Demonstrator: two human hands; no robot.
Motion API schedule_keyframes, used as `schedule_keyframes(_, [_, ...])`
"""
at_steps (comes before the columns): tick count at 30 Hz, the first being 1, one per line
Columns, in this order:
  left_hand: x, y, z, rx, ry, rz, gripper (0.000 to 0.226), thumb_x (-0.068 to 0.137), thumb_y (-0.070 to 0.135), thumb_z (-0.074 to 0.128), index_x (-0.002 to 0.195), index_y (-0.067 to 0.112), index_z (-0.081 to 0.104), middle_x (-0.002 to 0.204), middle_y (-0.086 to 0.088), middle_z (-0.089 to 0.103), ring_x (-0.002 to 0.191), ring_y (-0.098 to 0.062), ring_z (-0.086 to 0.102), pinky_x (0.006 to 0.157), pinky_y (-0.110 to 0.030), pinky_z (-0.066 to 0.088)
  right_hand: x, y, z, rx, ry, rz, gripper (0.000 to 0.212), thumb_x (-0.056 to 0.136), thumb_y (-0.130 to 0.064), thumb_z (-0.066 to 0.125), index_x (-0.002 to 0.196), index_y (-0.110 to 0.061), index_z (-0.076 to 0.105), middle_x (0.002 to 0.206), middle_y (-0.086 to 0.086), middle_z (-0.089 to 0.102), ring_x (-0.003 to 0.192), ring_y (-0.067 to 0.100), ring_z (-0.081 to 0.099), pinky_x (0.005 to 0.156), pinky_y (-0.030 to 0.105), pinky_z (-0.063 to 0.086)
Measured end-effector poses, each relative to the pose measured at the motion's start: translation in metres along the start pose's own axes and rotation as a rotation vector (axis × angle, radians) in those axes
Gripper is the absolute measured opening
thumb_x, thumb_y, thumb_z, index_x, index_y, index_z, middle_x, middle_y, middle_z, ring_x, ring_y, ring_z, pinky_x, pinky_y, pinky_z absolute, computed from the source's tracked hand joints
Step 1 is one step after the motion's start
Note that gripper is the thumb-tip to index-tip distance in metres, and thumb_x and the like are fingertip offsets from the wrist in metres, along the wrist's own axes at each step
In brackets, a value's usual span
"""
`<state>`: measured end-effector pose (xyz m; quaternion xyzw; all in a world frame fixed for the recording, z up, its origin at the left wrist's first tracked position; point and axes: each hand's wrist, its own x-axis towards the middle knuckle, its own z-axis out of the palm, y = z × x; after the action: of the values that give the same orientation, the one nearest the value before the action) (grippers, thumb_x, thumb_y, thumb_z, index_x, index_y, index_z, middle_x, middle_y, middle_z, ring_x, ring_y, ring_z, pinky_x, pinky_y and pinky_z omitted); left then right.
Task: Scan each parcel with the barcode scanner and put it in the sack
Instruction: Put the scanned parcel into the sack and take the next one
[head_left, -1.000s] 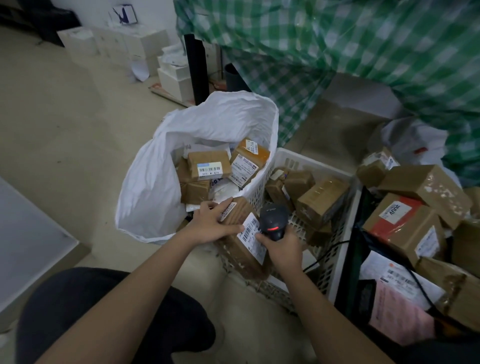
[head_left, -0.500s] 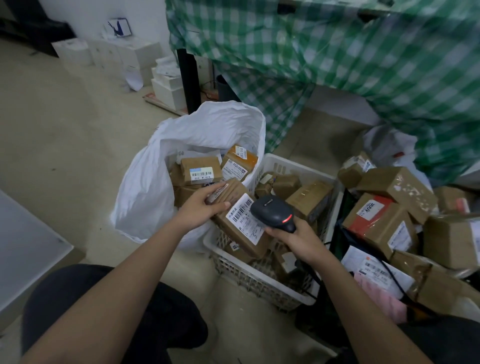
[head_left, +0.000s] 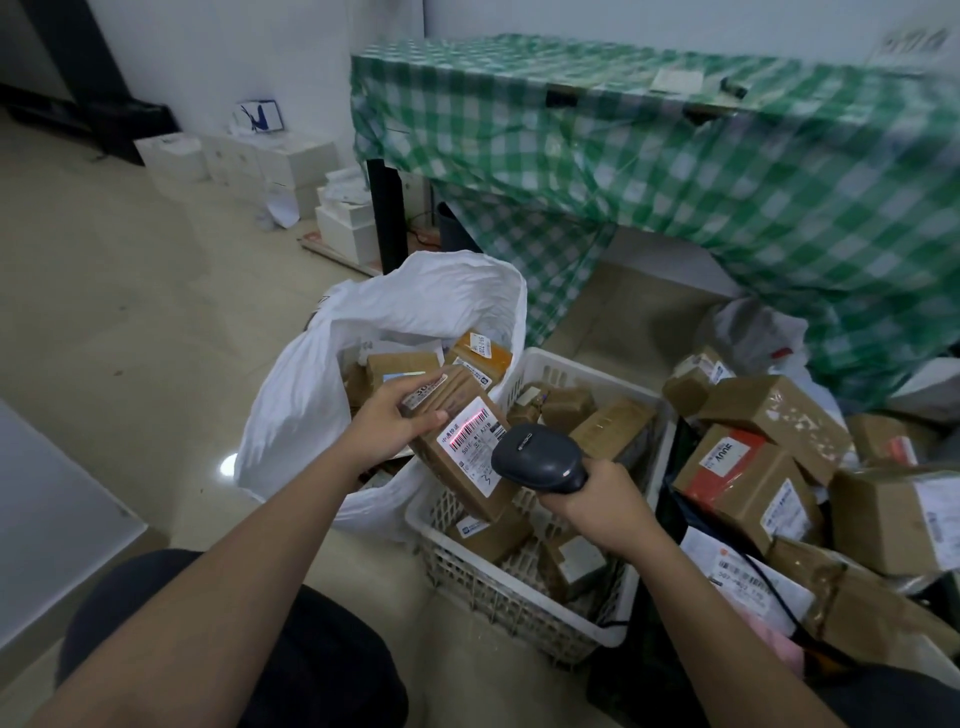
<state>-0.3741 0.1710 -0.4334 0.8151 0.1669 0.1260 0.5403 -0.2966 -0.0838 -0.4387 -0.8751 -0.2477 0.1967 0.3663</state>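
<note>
My left hand (head_left: 390, 422) grips the top end of a brown cardboard parcel (head_left: 464, 466), tilted over the near rim of the white plastic basket (head_left: 524, 597). A red scan line lies across the barcode on the parcel's white label. In my right hand (head_left: 608, 506) I hold the dark barcode scanner (head_left: 537, 457), its head aimed at that label from the right, a short way off. The white sack (head_left: 322, 395) stands open just left of the basket, with several brown parcels inside it.
Several loose parcels (head_left: 769, 415) and mailers are piled on the floor right of the basket, and the scanner's black cable runs among them. A table with a green checked cloth (head_left: 675, 171) stands behind. White boxes (head_left: 291, 166) are stacked at the far wall. A pale panel (head_left: 47, 519) lies at the left.
The parcel has been lifted and tilted so its label faces the scanner, the scanner has drawn back to the right, and a red scan line now shows on the barcode.
</note>
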Motion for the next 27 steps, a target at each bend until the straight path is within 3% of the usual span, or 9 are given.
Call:
schedule_keyframes(4, [-0.003,0.001,-0.003,0.013,0.016,0.03,0.052,0.086,0.01,0.07,0.124,0.039,0.049,0.106,0.025,0.051,0.091,0.005,0.056,0.081,-0.019,0.052,-0.001,-0.004,0.0,-0.038,-0.003,-0.012,0.029,0.074,-0.026,0.073,0.055,-0.022,0.051,0.053,-0.005,0.055,0.056,0.012,0.053,0.056,0.027,0.039])
schedule_keyframes(6, [-0.004,0.0,-0.005,0.003,0.014,0.036,0.052,0.085,0.011,0.07,0.125,0.038,0.049,0.108,0.021,0.052,0.096,-0.004,0.059,0.084,-0.028,0.054,0.0,-0.006,0.0,-0.044,-0.002,-0.016,0.028,0.073,-0.027,0.073,0.055,-0.023,0.051,0.053,-0.006,0.055,0.056,0.012,0.053,0.055,0.026,0.039])
schedule_keyframes(10, [-0.002,-0.006,-0.01,0.018,0.03,0.04,0.048,0.085,0.015,0.071,0.121,0.042,0.053,0.124,0.0,0.05,0.102,-0.014,0.057,0.072,-0.022,0.055,0.005,-0.008,0.005,-0.015,-0.011,-0.016,0.025,0.074,-0.025,0.073,0.058,-0.019,0.056,0.052,-0.006,0.055,0.055,0.01,0.052,0.055,0.026,0.04])
schedule_keyframes(14, [0.004,-0.013,-0.02,0.037,0.142,0.024,0.047,0.082,0.021,0.074,0.123,0.038,0.058,0.131,-0.004,0.049,0.118,-0.02,0.05,0.1,-0.035,0.046,0.015,-0.017,0.009,0.268,0.032,-0.003,0.011,0.077,-0.014,0.076,0.077,-0.011,0.065,0.064,0.001,0.063,0.061,0.01,0.057,0.059,0.025,0.043])
schedule_keyframes(17, [0.017,-0.007,-0.033,0.052,0.277,0.063,0.047,0.083,0.022,0.073,0.127,0.03,0.058,0.133,-0.001,0.047,0.118,-0.016,0.046,0.091,-0.015,0.04,0.034,-0.025,0.014,0.419,0.109,0.019,0.012,0.08,-0.011,0.076,0.088,-0.014,0.068,0.079,0.012,0.071,0.073,0.018,0.064,0.067,0.031,0.046])
schedule_keyframes(20, [0.041,0.005,-0.048,0.118,0.402,0.16,0.048,0.085,0.017,0.071,0.13,0.024,0.056,0.132,0.001,0.041,0.118,-0.007,0.038,0.084,0.002,0.033,0.065,-0.032,0.02,0.47,0.179,0.094,0.018,0.08,-0.014,0.075,0.091,-0.002,0.066,0.072,0.021,0.066,0.068,0.025,0.06,0.064,0.035,0.044])
schedule_keyframes(21, [0.05,0.008,-0.052,0.134,0.422,0.192,0.048,0.085,0.015,0.071,0.13,0.022,0.056,0.132,0.0,0.04,0.12,-0.007,0.038,0.09,-0.003,0.035,0.077,-0.035,0.021,0.478,0.192,0.122,0.02,0.08,-0.015,0.075,0.09,-0.001,0.065,0.065,0.019,0.062,0.063,0.025,0.058,0.062,0.035,0.043])
schedule_keyframes(24, [0.087,0.01,-0.064,0.261,0.433,0.254,0.049,0.083,0.016,0.073,0.129,0.015,0.058,0.133,-0.006,0.043,0.125,-0.017,0.042,0.104,-0.034,0.042,0.111,-0.047,0.023,0.514,0.211,0.149,0.015,0.081,-0.015,0.073,0.084,-0.004,0.063,0.061,0.013,0.057,0.056,0.022,0.052,0.055,0.03,0.039])
schedule_keyframes(27, [0.127,0.001,-0.071,0.591,0.392,0.372,0.049,0.083,0.029,0.07,0.128,0.014,0.057,0.134,-0.014,0.048,0.122,-0.034,0.046,0.102,-0.051,0.04,0.144,-0.053,0.024,0.516,0.203,0.125,0.016,0.081,-0.012,0.073,0.075,-0.011,0.058,0.06,0.01,0.053,0.056,0.019,0.048,0.055,0.028,0.036])
